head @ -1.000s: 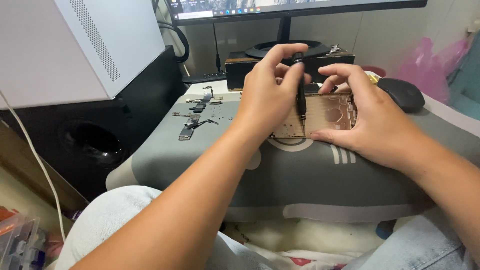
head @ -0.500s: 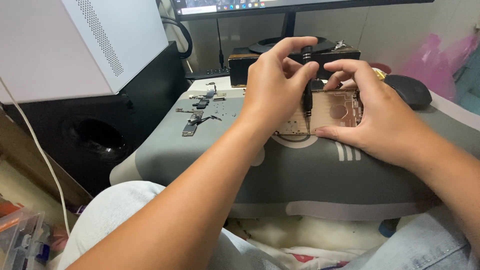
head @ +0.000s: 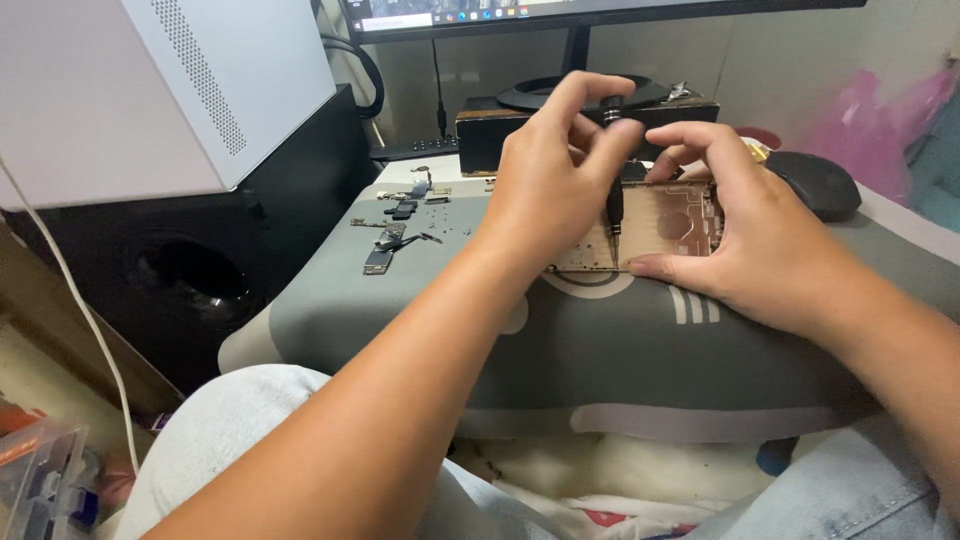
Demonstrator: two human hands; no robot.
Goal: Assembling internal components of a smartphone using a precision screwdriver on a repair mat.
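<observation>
A person's left hand [head: 545, 195] pinches a black precision screwdriver [head: 614, 200], now upright with its tip lower into the opened phone chassis [head: 660, 225]; the right hand [head: 745, 230] grips the frame on the grey mat [head: 500, 340], loosened parts [head: 395, 225] left.

— Where does the view look from?

— From one camera on the person's head, tilted down and forward over the lap to the desk [head: 640, 380], close in: the forearms enter from six o'clock and fill the lower half.

— Which way does it face?

— Toward twelve o'clock, where a monitor's [head: 600, 10] lower edge is cut off by the frame. The left hand [head: 555, 195] and right hand [head: 745, 235] meet just above centre. A white case [head: 150, 90] crowds ten o'clock.

— Any second view?

— None; nothing is shared.
</observation>
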